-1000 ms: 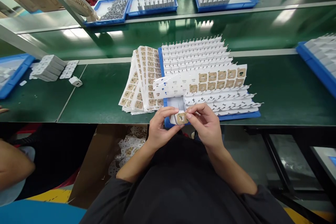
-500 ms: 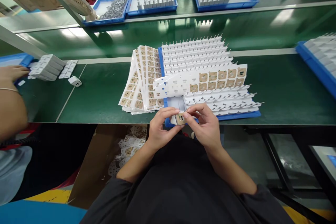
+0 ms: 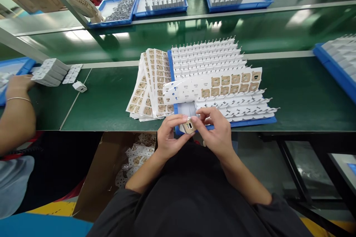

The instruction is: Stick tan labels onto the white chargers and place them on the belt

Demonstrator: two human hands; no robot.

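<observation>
My left hand (image 3: 170, 135) grips a small white charger plug (image 3: 188, 126) at the near table edge, its tan-labelled face turned up. The fingertips of my right hand (image 3: 215, 130) pinch and press on that tan label from the right. Just beyond my hands a blue tray (image 3: 251, 122) holds several rows of white plugs (image 3: 207, 58). A sheet of tan labels (image 3: 217, 85) lies across the tray. More label sheets (image 3: 151, 83) fan out on the green table to its left.
A co-worker's arm (image 3: 17, 113) reaches onto the table at far left, near stacked white plugs (image 3: 50, 71) and one loose plug (image 3: 80, 87). Blue trays (image 3: 160, 2) of parts stand on the far shelf. Another blue tray (image 3: 338, 70) sits at right. A cardboard box (image 3: 111, 170) is under the table.
My right fingers have slid left across the plug's label, and the plug has tilted slightly. The co-worker's arm has come into view at left and rests by the stacked plugs.
</observation>
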